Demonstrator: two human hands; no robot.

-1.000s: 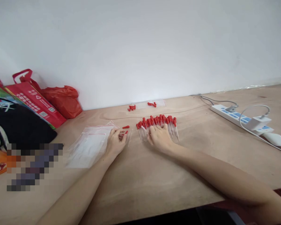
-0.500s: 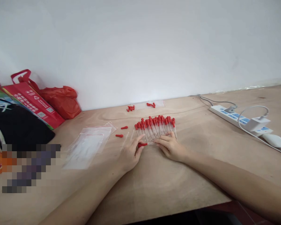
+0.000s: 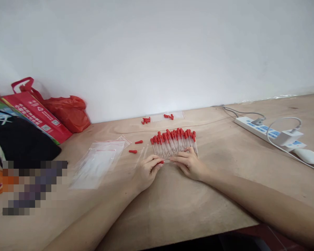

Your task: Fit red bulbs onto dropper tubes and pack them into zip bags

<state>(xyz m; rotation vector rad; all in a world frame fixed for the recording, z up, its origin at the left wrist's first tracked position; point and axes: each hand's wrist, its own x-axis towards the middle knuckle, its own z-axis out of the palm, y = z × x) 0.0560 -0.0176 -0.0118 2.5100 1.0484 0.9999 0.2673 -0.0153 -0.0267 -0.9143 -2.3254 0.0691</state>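
My left hand (image 3: 149, 171) is closed around a red rubber dropper bulb (image 3: 162, 162), and only the bulb's end shows past the fingers. From it a clear glass tube (image 3: 167, 161) runs into my right hand (image 3: 187, 164), whose fingers pinch it. Just beyond both hands lies a fanned row of droppers (image 3: 174, 141), clear tubes with red bulbs pointing to the wall. Left of that row are loose clear tubes (image 3: 140, 156), a loose red bulb (image 3: 133, 151) and another red bulb (image 3: 139, 142).
Clear zip bags (image 3: 94, 167) lie to the left. Small piles of red bulbs (image 3: 146, 120) rest on a plastic bag near the wall. A power strip (image 3: 267, 130) with cords and a charger is on the right. Red bags (image 3: 66, 113) and a black bag (image 3: 23, 143) stand far left.
My left fingers have closed over the red bulb, which was more exposed before, and shifted slightly towards my right hand. My right hand has moved slightly left along the tube.
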